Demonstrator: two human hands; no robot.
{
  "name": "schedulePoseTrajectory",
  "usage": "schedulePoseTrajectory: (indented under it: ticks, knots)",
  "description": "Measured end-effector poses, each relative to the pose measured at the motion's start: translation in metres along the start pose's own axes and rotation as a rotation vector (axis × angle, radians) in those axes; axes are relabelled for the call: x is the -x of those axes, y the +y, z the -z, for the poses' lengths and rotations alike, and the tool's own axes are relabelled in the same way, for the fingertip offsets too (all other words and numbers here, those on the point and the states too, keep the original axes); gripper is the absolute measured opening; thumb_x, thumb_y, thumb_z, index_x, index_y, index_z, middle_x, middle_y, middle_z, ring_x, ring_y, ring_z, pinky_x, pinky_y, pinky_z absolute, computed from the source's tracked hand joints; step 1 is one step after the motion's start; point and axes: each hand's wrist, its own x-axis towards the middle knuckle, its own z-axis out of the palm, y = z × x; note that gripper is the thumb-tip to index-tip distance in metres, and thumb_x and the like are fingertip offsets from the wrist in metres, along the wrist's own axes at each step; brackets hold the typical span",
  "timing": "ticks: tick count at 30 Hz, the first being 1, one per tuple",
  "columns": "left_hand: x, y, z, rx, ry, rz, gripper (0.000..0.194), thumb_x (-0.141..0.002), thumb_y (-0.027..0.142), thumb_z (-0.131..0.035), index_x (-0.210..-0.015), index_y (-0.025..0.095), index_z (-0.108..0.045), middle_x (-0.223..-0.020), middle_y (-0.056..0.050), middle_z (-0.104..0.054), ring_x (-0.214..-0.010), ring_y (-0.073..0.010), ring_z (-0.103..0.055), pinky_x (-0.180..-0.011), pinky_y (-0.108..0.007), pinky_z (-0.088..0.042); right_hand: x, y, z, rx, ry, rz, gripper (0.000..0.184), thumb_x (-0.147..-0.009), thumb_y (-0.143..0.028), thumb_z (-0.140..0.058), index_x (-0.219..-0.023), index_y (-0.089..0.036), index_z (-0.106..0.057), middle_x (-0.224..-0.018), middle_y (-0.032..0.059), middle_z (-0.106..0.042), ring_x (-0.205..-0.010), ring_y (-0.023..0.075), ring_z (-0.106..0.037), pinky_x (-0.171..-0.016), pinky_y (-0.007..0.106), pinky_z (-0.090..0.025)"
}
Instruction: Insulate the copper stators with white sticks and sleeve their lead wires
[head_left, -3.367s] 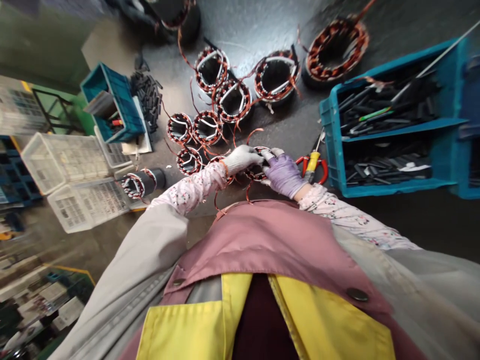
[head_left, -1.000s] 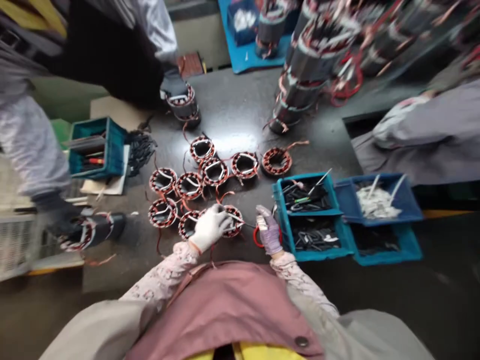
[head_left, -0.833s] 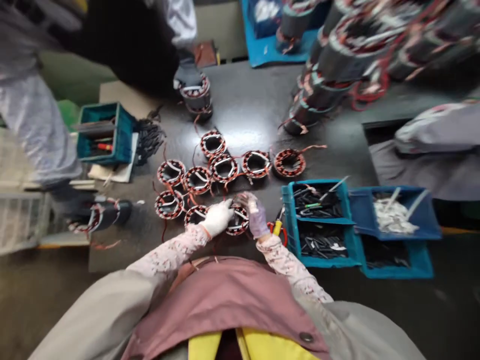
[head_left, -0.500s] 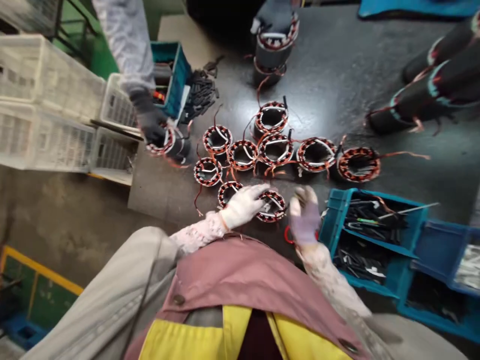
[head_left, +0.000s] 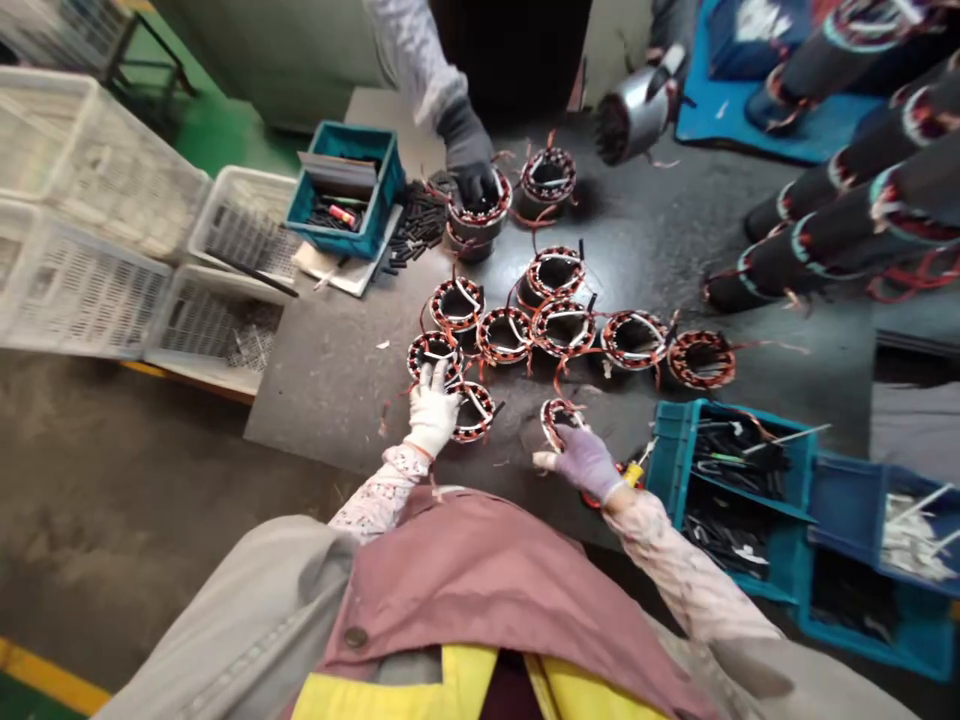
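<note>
Several copper-wound motor stators lie on a dark workbench, with white slot liners and loose copper leads. My left hand, in a white glove, has its fingers apart against the near rim of one stator, with another stator just to its right. My right hand, in a purple glove, grips a tilted stator at its lower edge. Across the bench, a co-worker's black-gloved hand rests on a taller stator.
A teal bin and a pile of black sleeves stand at the far left of the bench. Divided teal and blue bins sit at the right, beside red-handled pliers. Long stators lie at the far right; white crates stand left.
My view has swung round. My right hand has come down from a raised position onto a stator, and my left hand has moved off it to the stator further left.
</note>
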Motion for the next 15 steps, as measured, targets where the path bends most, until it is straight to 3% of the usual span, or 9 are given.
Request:
schedulePoseTrajectory:
  ticks: [2, 5, 8, 12, 15]
  knots:
    - [-0.007, -0.021, 0.011, 0.025, -0.048, 0.009, 0.029, -0.094, 0.029, -0.055, -0.116, 0.030, -0.075, -0.169, 0.000, -0.029, -0.156, -0.0306, -0.025, -0.119, -0.045, -0.037, 0.014, -0.004, 0.002, -0.061, 0.050, 0.031, 0.029, -0.079, -0.039, -0.072, -0.104, -0.026, -0.075, -0.094, 0.0066, -0.076, -0.087, 0.0258, -0.070, -0.076, 0.034, -0.053]
    - [-0.027, -0.048, 0.029, 0.118, -0.092, 0.125, 0.057, -0.094, 0.037, -0.054, -0.150, 0.028, -0.048, -0.167, -0.008, -0.033, -0.144, -0.0283, -0.046, -0.109, -0.036, -0.047, 0.021, -0.032, 0.001, -0.001, 0.132, 0.159, 0.025, -0.078, -0.034, -0.073, -0.100, -0.022, -0.076, -0.096, 0.0123, -0.075, -0.096, 0.0304, -0.069, -0.085, 0.039, -0.052]
    - [-0.053, -0.066, 0.047, 0.145, -0.096, 0.157, 0.075, -0.090, 0.042, -0.057, -0.160, 0.026, -0.032, -0.163, -0.013, -0.038, -0.130, -0.0311, -0.060, -0.104, -0.036, -0.050, -0.001, -0.069, 0.000, 0.051, 0.043, 0.256, 0.023, -0.083, -0.030, -0.069, -0.101, -0.016, -0.076, -0.095, 0.0164, -0.075, -0.095, 0.0310, -0.069, -0.088, 0.041, -0.051]
    - [-0.088, -0.079, 0.074, 0.060, -0.054, 0.083, 0.074, -0.087, 0.041, -0.058, -0.157, 0.026, -0.038, -0.157, -0.013, -0.045, -0.129, -0.0329, -0.060, -0.102, -0.038, -0.052, -0.052, -0.099, 0.003, 0.102, 0.031, 0.454, 0.026, -0.088, -0.017, -0.059, -0.107, -0.009, -0.074, -0.100, 0.0183, -0.075, -0.103, 0.0294, -0.069, -0.098, 0.041, -0.047]
    - [-0.117, -0.084, 0.093, -0.113, -0.063, -0.098, 0.047, -0.088, 0.039, -0.057, -0.132, 0.029, -0.067, -0.157, -0.010, -0.045, -0.139, -0.0344, -0.050, -0.105, -0.042, -0.051, -0.087, -0.111, 0.009, 0.133, 0.060, 0.535, 0.027, -0.091, -0.011, -0.052, -0.106, -0.008, -0.074, -0.100, 0.0177, -0.075, -0.107, 0.0274, -0.067, -0.104, 0.041, -0.042]
